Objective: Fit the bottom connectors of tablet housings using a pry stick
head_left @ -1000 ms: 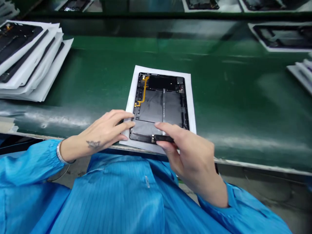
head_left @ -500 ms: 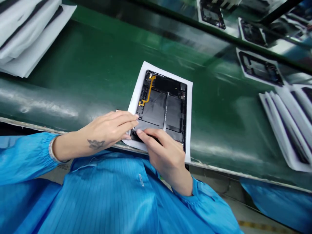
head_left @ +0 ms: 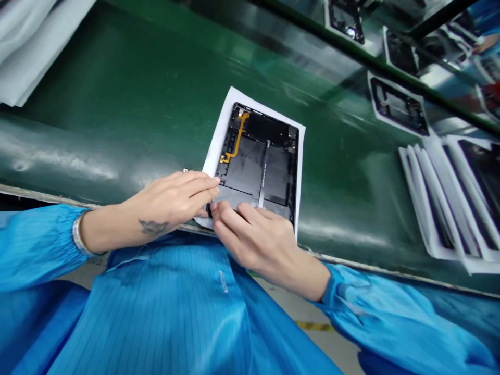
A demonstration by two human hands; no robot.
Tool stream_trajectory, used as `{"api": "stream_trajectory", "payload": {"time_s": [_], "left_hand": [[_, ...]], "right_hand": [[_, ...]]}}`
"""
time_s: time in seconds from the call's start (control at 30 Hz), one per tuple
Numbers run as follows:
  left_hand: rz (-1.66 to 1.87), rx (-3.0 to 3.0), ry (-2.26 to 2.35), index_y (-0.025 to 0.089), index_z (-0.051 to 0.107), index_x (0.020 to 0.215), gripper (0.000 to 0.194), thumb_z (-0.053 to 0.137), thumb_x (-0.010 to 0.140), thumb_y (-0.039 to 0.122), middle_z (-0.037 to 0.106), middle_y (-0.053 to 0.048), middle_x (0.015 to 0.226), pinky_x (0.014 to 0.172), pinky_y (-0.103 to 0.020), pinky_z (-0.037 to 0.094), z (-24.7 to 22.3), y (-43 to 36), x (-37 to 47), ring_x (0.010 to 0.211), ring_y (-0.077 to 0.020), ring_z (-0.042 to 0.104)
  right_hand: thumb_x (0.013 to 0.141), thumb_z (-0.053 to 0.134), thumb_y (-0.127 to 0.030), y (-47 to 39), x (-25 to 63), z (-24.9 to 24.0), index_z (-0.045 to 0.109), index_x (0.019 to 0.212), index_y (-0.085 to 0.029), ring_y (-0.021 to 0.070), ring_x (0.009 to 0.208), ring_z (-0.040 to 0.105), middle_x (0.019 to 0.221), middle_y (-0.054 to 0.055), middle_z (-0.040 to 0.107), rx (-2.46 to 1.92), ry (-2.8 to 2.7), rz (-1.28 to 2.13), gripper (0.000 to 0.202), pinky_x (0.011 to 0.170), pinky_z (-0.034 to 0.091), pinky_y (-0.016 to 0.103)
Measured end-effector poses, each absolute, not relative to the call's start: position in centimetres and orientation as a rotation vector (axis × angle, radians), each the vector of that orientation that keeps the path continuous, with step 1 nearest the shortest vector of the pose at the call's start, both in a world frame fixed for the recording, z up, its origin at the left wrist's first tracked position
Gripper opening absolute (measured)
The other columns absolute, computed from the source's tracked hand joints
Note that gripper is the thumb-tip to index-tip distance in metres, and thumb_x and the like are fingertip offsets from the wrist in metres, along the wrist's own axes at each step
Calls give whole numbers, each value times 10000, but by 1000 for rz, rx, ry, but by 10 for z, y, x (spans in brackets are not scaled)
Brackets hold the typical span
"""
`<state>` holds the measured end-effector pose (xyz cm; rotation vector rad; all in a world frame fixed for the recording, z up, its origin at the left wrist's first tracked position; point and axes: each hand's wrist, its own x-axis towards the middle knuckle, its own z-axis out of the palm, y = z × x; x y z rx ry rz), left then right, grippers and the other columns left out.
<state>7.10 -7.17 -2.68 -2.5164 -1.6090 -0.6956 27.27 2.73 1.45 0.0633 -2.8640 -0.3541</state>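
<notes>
An opened tablet (head_left: 244,166) lies on a white sheet (head_left: 214,140) at the bench's front edge, its dark battery cells and an orange flex cable (head_left: 239,137) exposed. My left hand (head_left: 177,200) rests against the tablet's left edge near the bottom, fingers stretched out and side by side. Over the lower left corner, my right hand (head_left: 258,234) has its fingers bent and drawn together, with the tips pressed at that corner. Whatever is between those fingertips, if anything, is hidden. A small shiny piece (head_left: 185,170) shows just beyond my left hand.
Papers stacked in layers (head_left: 35,52) lie at the far left of the green bench (head_left: 148,104). To the right stands a leaning row of tablets between white sheets (head_left: 441,203). Behind it, another open tablet (head_left: 399,105) lies near a dark rail (head_left: 375,60), with more tablets beyond.
My right hand has shifted slightly left, turning flatter over the tablet's lower left corner. My left hand stays at the left edge. The whole view has moved a little.
</notes>
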Motion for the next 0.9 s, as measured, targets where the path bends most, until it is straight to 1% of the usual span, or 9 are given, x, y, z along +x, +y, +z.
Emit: {"api": "stream_trajectory", "payload": {"time_s": [0.13, 0.23, 0.33, 0.47, 0.63, 0.7, 0.8, 0.83, 0.9], "left_hand": [[-666, -2523, -1626, 89, 619, 1235, 289, 465, 1041, 237, 642, -157, 1342, 1022, -435, 548, -29, -72, 71, 1231, -261, 626], [-650, -2526, -1624, 65, 620, 1239, 303, 467, 1037, 230, 641, -174, 1339, 1001, -462, 564, -29, -72, 73, 1223, -281, 631], [-648, -2518, -1624, 63, 617, 1251, 311, 445, 1042, 215, 641, -166, 1343, 1025, -455, 555, -28, -72, 73, 1234, -275, 625], [-612, -2513, -1630, 49, 605, 1276, 327, 459, 1037, 216, 639, -174, 1346, 1021, -447, 562, -27, -72, 72, 1238, -282, 625], [-619, -2500, -1588, 22, 605, 1269, 322, 467, 1027, 185, 654, -175, 1321, 1005, -449, 570, -27, -72, 73, 1211, -291, 640], [-608, -2503, -1583, 25, 601, 1275, 325, 455, 1030, 180, 652, -174, 1325, 1006, -447, 566, -26, -71, 73, 1219, -289, 636], [-579, -2542, -1607, 59, 597, 1295, 344, 436, 1047, 234, 639, -170, 1350, 1012, -447, 558, -24, -71, 69, 1240, -280, 623], [-579, -2558, -1611, 65, 588, 1312, 358, 433, 1050, 255, 628, -172, 1365, 1023, -446, 551, -22, -72, 67, 1255, -278, 612], [-582, -2559, -1633, 67, 541, 1371, 406, 432, 1053, 293, 581, -188, 1419, 1047, -448, 534, -18, -75, 61, 1301, -285, 577]], "right_hand": [[986, 507, -148, 29, 273, 18, 667, 833, -165, 141, 649, 436, 824, 30, 647, 108, -2857, -388, 223, 533, 308, 331], [975, 519, -145, 27, 275, 18, 684, 885, -138, 144, 663, 452, 909, 69, 678, 146, -2877, -449, 189, 544, 326, 334], [974, 511, -132, 26, 275, 18, 690, 924, -124, 139, 662, 465, 975, 92, 691, 161, -2882, -451, 186, 534, 335, 330], [987, 483, -131, 27, 272, 21, 689, 888, -150, 141, 650, 466, 904, 61, 682, 168, -2902, -418, 229, 525, 358, 327], [976, 504, -130, 26, 271, 23, 681, 897, -132, 143, 649, 470, 960, 87, 699, 195, -2914, -467, 195, 527, 359, 333], [977, 502, -134, 27, 270, 20, 666, 857, -155, 146, 650, 473, 921, 66, 696, 157, -2903, -439, 205, 532, 348, 332], [993, 460, -118, 32, 270, 13, 648, 807, -190, 140, 649, 479, 828, 18, 678, 108, -2874, -402, 274, 546, 329, 321], [999, 452, -117, 34, 271, 11, 660, 839, -191, 138, 659, 493, 823, 12, 681, 97, -2859, -382, 273, 553, 327, 319], [1014, 477, -169, 37, 276, 7, 686, 1024, -177, 145, 697, 538, 851, 21, 704, 12, -2814, -322, 209, 565, 328, 324]]}}
